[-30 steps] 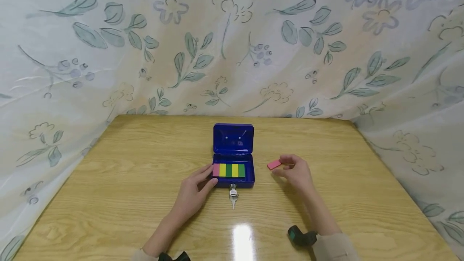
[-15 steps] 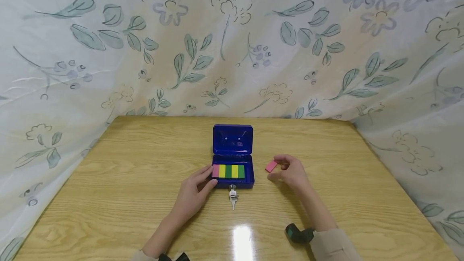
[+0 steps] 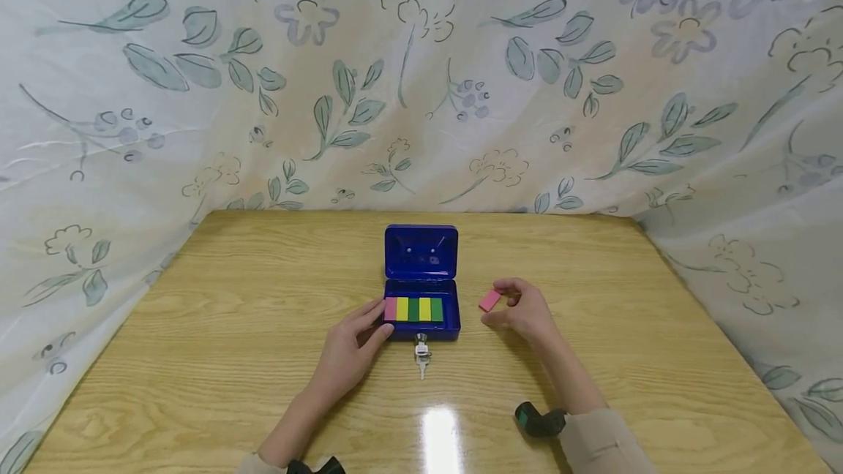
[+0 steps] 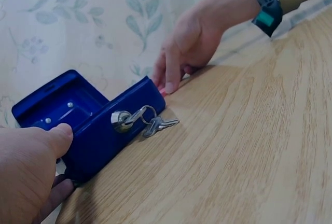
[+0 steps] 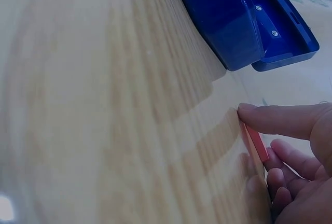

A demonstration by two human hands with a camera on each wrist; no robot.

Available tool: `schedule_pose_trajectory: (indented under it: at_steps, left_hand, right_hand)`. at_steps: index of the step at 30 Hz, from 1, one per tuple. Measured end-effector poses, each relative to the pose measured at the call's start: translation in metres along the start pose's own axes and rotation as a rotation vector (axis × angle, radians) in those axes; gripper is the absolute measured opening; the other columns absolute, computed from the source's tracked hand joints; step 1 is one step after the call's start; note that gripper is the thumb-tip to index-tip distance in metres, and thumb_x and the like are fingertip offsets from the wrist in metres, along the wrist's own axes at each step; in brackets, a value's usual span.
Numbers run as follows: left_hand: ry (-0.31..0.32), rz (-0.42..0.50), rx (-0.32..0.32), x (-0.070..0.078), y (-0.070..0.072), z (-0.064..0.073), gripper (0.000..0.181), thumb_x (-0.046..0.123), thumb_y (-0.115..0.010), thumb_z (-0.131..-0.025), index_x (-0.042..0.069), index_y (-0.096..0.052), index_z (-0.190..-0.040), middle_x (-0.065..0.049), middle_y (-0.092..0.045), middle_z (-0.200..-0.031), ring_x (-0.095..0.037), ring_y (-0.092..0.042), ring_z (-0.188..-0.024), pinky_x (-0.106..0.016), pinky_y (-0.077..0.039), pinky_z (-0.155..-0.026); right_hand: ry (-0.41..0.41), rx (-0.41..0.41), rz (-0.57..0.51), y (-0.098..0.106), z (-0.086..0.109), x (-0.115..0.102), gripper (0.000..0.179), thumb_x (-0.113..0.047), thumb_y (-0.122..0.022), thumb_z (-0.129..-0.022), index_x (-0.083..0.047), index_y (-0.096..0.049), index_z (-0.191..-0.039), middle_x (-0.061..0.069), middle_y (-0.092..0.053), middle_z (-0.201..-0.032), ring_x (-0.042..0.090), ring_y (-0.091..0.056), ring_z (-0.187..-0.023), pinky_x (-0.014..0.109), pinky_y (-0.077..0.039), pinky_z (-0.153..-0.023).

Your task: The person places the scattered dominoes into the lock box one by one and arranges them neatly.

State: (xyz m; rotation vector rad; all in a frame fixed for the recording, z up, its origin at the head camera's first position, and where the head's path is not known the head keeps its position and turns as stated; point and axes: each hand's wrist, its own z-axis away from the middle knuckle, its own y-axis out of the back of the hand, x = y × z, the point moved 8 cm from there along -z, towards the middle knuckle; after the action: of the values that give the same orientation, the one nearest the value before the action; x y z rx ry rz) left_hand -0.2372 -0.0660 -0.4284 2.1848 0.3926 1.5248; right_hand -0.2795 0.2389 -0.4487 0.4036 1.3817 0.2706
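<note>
A small blue cash box [image 3: 451, 319] stands with its lid [image 3: 421, 254] raised at the middle of the table. Inside it lies a row of several flat blocks [image 3: 413, 309] in pink, yellow and green, pushed toward the left wall. My left hand [image 3: 349, 353] holds the box's left side, thumb [image 4: 63, 137] at the front corner. To the right of the box, a loose pink block [image 3: 490, 301] lies on the table between the curled thumb and fingers of my right hand [image 3: 527, 311]. In the right wrist view the thumb [image 5: 280, 120] hides part of that block.
Keys [image 3: 422, 364] on a ring hang from the lock at the box's front and reach the wooden table [image 3: 263, 313]. A floral cloth [image 3: 421, 93] rises behind the table and along both sides.
My right hand has slid a little to the left, closer to the box, and the loose pink block has shifted and turned with it. The left hand keeps its place at the box.
</note>
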Motion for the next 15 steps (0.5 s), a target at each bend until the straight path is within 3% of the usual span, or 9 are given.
schedule_pose_trajectory:
  at_steps: [15]
  left_hand:
    - [-0.004,0.001,0.0,0.0007,-0.0007,0.0005,0.044,0.02,-0.067,-0.096,0.006,-0.059,-0.137,-0.007,-0.055,-0.14,-0.024,-0.049,-0.129,-0.038,-0.047,-0.098]
  right_hand:
    - [0.002,0.026,-0.011,0.0011,-0.0001,0.0011,0.06,0.001,-0.088,-0.067,0.0,-0.062,-0.122,0.014,-0.059,-0.114,0.026,-0.042,-0.096,0.034,-0.038,-0.075]
